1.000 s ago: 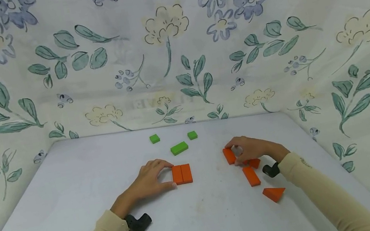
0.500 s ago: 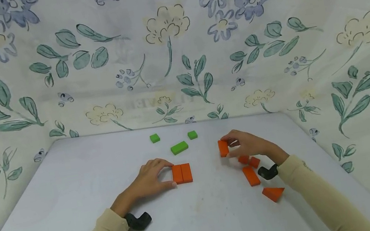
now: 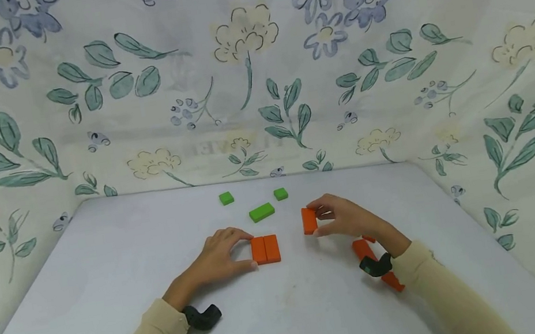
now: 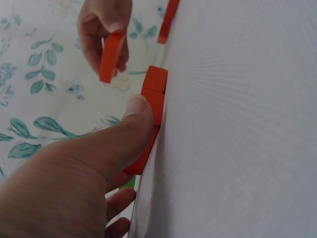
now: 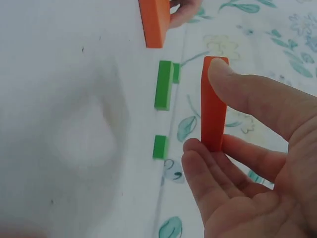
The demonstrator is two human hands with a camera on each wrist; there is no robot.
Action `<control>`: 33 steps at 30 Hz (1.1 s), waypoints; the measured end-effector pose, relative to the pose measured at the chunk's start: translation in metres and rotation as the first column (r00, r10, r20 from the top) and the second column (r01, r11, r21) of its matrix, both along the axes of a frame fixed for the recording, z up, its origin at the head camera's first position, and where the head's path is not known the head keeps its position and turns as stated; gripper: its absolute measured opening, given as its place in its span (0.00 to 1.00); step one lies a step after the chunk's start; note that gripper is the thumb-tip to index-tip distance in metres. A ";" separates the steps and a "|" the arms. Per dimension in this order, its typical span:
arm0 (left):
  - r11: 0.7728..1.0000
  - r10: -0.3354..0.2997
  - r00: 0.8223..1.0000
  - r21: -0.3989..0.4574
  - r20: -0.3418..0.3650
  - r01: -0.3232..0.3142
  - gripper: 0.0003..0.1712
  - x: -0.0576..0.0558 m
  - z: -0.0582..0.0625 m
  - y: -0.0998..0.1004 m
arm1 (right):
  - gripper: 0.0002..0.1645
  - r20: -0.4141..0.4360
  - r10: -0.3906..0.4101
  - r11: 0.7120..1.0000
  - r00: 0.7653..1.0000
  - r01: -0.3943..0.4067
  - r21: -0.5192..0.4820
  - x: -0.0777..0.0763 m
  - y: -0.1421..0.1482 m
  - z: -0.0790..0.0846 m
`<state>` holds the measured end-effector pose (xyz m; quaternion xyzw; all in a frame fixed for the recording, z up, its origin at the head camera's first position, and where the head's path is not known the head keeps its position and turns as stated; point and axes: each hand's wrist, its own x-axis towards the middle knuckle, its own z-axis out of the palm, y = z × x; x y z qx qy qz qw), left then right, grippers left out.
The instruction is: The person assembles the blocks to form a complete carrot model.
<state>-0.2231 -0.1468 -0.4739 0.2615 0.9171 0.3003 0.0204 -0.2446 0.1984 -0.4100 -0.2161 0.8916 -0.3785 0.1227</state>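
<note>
Two orange rectangular blocks lie side by side on the white table, the left block (image 3: 258, 250) against the right block (image 3: 272, 248). My left hand (image 3: 216, 260) holds the left block by its ends, index finger at the far end and thumb at the near end. In the left wrist view the thumb presses on an orange block (image 4: 155, 103). My right hand (image 3: 342, 217) pinches another orange rectangular block (image 3: 309, 221) between thumb and fingertips, to the right of the pair. The right wrist view has this raised block (image 5: 213, 106) upright, thumb on one end, fingers on the other.
Beyond the pair lie a longer green block (image 3: 261, 212) and two small green blocks, one left (image 3: 226, 198) and one right (image 3: 280, 194). Under the right wrist, partly hidden, are an orange block (image 3: 361, 249) and more orange pieces. A floral cloth (image 3: 256, 93) hangs behind the table.
My right hand has lifted the orange block from the loose orange pieces and carried it left, towards the pair. The left hand stays at the pair.
</note>
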 end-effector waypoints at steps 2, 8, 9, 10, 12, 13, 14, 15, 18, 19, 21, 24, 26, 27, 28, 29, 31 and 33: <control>1.000 -0.002 1.000 -0.009 -0.005 0.002 0.36 0.000 0.001 0.000 | 0.37 -0.003 -0.003 1.000 1.000 0.003 0.006 0.002 -0.003 -0.003; 1.000 -0.003 1.000 -0.016 -0.004 0.003 0.36 -0.002 0.000 -0.002 | 0.35 -0.018 0.024 1.000 1.000 -0.024 0.009 0.005 -0.015 -0.010; 1.000 -0.002 1.000 -0.014 -0.002 0.002 0.36 -0.002 0.000 -0.002 | 0.35 -0.018 0.030 1.000 0.999 -0.030 0.003 0.006 -0.017 -0.011; 1.000 -0.003 1.000 -0.012 -0.005 0.003 0.36 -0.002 -0.001 -0.002 | 0.35 -0.017 0.035 0.999 0.999 -0.035 -0.006 0.007 -0.020 -0.011; 1.000 -0.005 1.000 -0.010 -0.010 0.005 0.36 -0.003 -0.002 -0.002 | 0.36 -0.002 0.042 0.999 0.999 -0.042 -0.022 0.008 -0.024 -0.012; 1.000 -0.006 1.000 -0.009 -0.011 0.006 0.36 -0.003 -0.002 -0.001 | 0.36 0.007 0.046 0.999 0.999 -0.046 -0.027 0.008 -0.026 -0.012; 1.000 -0.006 1.000 -0.008 -0.011 0.006 0.37 -0.003 -0.002 -0.001 | 0.36 0.012 0.051 0.998 0.999 -0.051 -0.031 0.009 -0.027 -0.013; 1.000 -0.007 1.000 -0.008 -0.012 0.007 0.37 -0.003 -0.003 -0.001 | 0.35 0.015 0.059 0.998 0.998 -0.058 -0.037 0.009 -0.028 -0.014; 1.000 -0.006 1.000 -0.006 -0.013 0.006 0.36 -0.003 -0.003 0.000 | 0.35 0.021 0.073 0.996 0.997 -0.072 -0.047 0.010 -0.032 -0.016; 1.000 -0.005 1.000 -0.003 -0.012 0.005 0.36 -0.003 -0.003 0.001 | 0.35 0.021 0.075 0.996 0.997 -0.074 -0.046 0.011 -0.033 -0.018; 1.000 -0.004 1.000 -0.002 -0.007 0.004 0.36 -0.002 -0.003 0.001 | 0.35 0.018 0.076 0.996 0.997 -0.076 -0.042 0.011 -0.036 -0.021; 1.000 -0.004 1.000 0.003 0.001 0.004 0.36 -0.001 -0.002 0.002 | 0.34 0.025 0.073 0.997 0.997 -0.072 -0.034 0.012 -0.039 -0.027; 1.000 -0.006 1.000 0.004 0.006 0.006 0.35 -0.001 -0.001 0.002 | 0.34 0.018 0.080 0.997 0.997 -0.079 -0.026 0.012 -0.041 -0.032; 1.000 -0.006 1.000 0.004 0.007 0.006 0.35 0.000 -0.001 0.003 | 0.34 0.015 0.081 0.996 0.997 -0.081 -0.022 0.013 -0.042 -0.034; 1.000 -0.005 1.000 0.004 0.007 0.005 0.35 0.000 -0.001 0.003 | 0.34 0.007 0.082 0.997 0.997 -0.082 -0.013 0.012 -0.043 -0.035; 1.000 -0.003 1.000 0.001 0.007 0.003 0.35 -0.001 -0.001 0.003 | 0.34 -0.001 0.084 0.996 0.996 -0.084 -0.005 0.013 -0.044 -0.037; 1.000 0.000 1.000 -0.005 0.005 0.000 0.35 -0.001 -0.001 0.003 | 0.34 -0.018 0.084 0.996 0.996 -0.084 0.015 0.013 -0.046 -0.038; 1.000 0.004 1.000 -0.013 0.002 -0.004 0.35 -0.002 0.000 0.003 | 0.34 -0.036 0.084 0.996 0.996 -0.083 0.032 0.014 -0.047 -0.039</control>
